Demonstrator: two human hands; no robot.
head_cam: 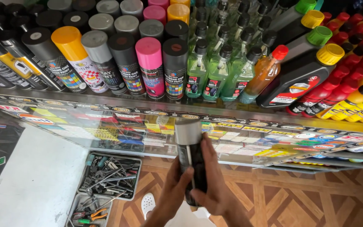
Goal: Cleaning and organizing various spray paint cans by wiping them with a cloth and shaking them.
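Both hands up in front of me, forearms coming in from the bottom of the view, meeting around one spray can. My left hand wraps the can's lower body from the left, thumb across the front. My right hand cups it from the right, fingers lying up along the side. Both are clenched on the can, nothing else in either.

Can is upright, slightly tilted, held above the floor and just in front of the glass counter. Grey cap on top, dark body with a pale vertical stripe; lower part hidden by my hands.

On the counter top: a row of spray cans with mixed cap colours, then green liquid bottles. Tool tray sits on the floor, lower left.
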